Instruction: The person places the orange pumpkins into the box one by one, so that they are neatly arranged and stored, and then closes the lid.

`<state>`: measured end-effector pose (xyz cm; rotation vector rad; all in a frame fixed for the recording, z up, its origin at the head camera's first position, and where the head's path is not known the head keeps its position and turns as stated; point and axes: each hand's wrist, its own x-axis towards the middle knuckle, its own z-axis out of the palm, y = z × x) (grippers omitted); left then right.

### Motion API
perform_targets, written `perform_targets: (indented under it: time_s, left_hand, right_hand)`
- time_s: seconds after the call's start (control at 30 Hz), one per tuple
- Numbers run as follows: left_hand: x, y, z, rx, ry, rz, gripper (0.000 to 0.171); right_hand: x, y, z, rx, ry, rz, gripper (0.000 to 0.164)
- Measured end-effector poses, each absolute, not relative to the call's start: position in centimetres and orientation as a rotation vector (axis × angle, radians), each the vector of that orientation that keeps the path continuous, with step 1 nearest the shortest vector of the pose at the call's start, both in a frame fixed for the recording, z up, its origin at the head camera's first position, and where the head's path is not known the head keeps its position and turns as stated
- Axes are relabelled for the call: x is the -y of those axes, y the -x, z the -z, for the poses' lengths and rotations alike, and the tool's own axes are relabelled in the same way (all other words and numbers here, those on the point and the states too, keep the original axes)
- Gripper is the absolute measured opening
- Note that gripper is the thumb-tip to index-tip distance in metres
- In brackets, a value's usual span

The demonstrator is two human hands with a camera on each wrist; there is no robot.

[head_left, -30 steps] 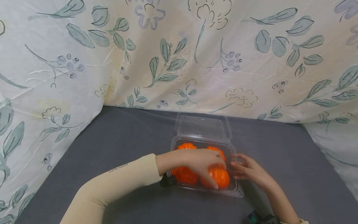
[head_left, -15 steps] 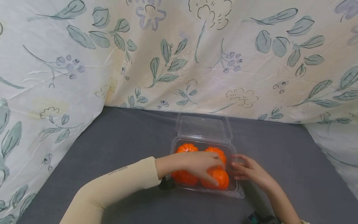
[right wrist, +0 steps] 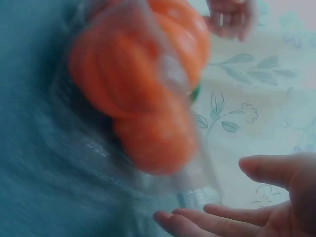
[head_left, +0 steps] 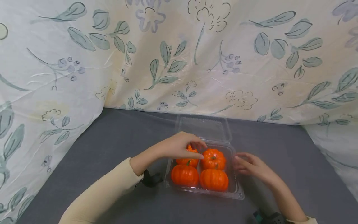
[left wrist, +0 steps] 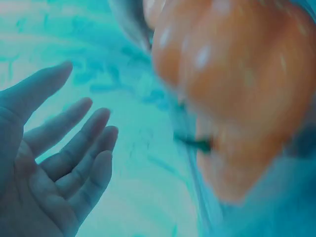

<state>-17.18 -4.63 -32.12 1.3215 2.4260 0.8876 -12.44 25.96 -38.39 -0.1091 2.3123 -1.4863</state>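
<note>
A clear plastic clamshell box (head_left: 235, 191) stands with its lid (head_left: 202, 126) folded back, holding several small orange pumpkins with green stems. At the front are a left pumpkin (head_left: 184, 176) and a right pumpkin (head_left: 214, 180); behind sits another pumpkin (head_left: 213, 158). My left hand (head_left: 181, 146) is over the back-left pumpkin (head_left: 184, 161), partly hiding it. In the left wrist view its fingers are spread, with nothing in the palm. My right hand (head_left: 254, 168) is beside the box's right wall, fingers loosely extended; whether they touch it I cannot tell.
The box stands on a dark grey tabletop (head_left: 126, 133). A pale floral curtain (head_left: 156, 62) hangs behind the table and along both sides. Dark wrist cameras sit at the left wrist (head_left: 151, 179) and the right wrist (head_left: 269, 217).
My left hand has come off the front-right pumpkin and moved back and left, leaving both front pumpkins uncovered. The right hand has stayed almost in place beside the box.
</note>
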Motion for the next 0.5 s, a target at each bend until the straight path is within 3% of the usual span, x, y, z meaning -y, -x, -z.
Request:
perform_targets:
  time_s: [0.5]
  left_hand:
    - [11.3,21.2,32.8,-2.701,-0.712,-1.332,0.025]
  right_hand:
    - [-27.2,16.7,36.4,-2.537,0.152,1.316,0.056]
